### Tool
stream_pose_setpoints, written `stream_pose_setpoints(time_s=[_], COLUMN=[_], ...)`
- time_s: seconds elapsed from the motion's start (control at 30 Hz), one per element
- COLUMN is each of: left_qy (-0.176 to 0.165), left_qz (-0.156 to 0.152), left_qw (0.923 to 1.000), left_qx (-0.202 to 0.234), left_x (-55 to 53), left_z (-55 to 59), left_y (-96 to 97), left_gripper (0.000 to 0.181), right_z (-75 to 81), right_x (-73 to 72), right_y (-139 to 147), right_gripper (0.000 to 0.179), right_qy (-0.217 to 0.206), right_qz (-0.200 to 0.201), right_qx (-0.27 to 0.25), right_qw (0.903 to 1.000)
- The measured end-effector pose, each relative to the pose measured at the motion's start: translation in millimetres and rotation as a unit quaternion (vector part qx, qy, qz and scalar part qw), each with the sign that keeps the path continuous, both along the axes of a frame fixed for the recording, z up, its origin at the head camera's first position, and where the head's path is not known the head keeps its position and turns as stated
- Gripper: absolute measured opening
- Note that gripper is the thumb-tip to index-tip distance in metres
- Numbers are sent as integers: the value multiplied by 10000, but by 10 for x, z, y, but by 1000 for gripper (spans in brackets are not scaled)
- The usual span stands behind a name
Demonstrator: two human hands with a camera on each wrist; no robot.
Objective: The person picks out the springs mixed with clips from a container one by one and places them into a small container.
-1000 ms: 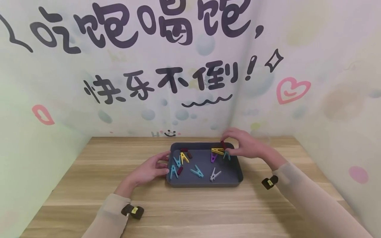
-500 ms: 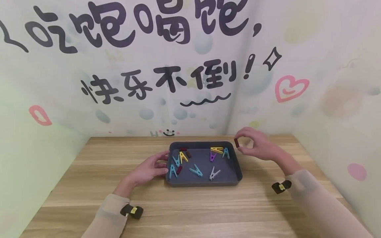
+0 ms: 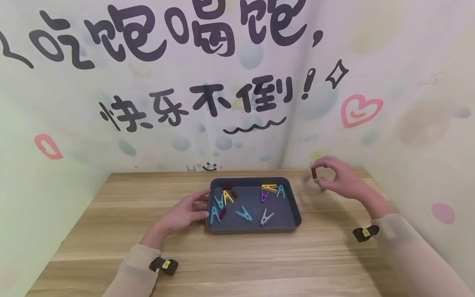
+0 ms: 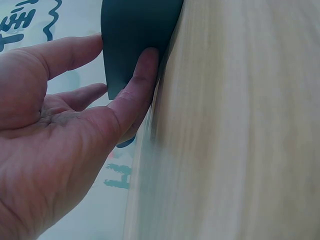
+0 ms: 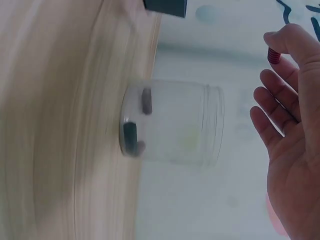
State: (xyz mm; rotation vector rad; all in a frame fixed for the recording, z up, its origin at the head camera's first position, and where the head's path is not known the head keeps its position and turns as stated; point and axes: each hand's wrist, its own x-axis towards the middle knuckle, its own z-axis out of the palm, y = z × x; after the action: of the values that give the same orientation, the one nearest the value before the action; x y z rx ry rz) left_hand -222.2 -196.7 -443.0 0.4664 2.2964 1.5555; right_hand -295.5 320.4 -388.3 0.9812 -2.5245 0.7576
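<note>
A dark grey tray (image 3: pixel 248 198) lies on the wooden table. My left hand (image 3: pixel 185 211) touches its left wall; in the left wrist view the fingers (image 4: pixel 145 70) lie fairly straight against that wall. To the right of the tray, in the air, my right hand (image 3: pixel 343 179) pinches a small dark red ribbed piece (image 5: pixel 273 55) between thumb and index finger. Below that hand stands a clear jar (image 5: pixel 175 125) with a few dark pieces (image 5: pixel 130 137) at its bottom. The jar is barely visible in the head view.
Inside the tray lie several clothespins: blue (image 3: pixel 243 213), yellow (image 3: pixel 269 188), purple (image 3: pixel 264 196) and white (image 3: pixel 266 217). Dark red pieces (image 3: pixel 222 213) lie at its left end. A printed wall sheet (image 3: pixel 167 148) closes off the table's back edge.
My right hand has lifted the dark red piece out of the tray's back right corner and carried it right, over the jar. The left hand stays at the tray.
</note>
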Motion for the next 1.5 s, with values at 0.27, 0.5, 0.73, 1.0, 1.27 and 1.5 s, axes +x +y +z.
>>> stream_pose_setpoints(time_s=[0.27, 0.5, 0.73, 1.0, 1.27, 1.5], left_qy=[4, -7, -28, -45, -5, -38], left_qz=[-63, -57, -23, 16, -33, -58], left_qw=[9999, 9999, 10000, 10000, 9999, 9999], left_qx=[88, 96, 86, 36, 103, 158], left_x=[19, 24, 19, 9, 5, 18], left_z=[16, 17, -17, -4, 26, 26], left_y=[-1, -9, -15, -8, -11, -9], left_gripper=[71, 71, 71, 71, 72, 72], right_z=[-12, -63, -100, -116, -102, -43], right_x=[-75, -198, -295, -352, -324, -313], right_y=[245, 353, 389, 393, 339, 202], right_gripper=[32, 30, 25, 52, 68, 64], right_qy=[-220, -317, -663, -1380, -1638, -1343], right_qz=[-537, -764, -904, -1121, -1236, -1045], right_qx=[-85, -43, 23, 30, -49, -70], right_qw=[9983, 9966, 9937, 9841, 9787, 9854])
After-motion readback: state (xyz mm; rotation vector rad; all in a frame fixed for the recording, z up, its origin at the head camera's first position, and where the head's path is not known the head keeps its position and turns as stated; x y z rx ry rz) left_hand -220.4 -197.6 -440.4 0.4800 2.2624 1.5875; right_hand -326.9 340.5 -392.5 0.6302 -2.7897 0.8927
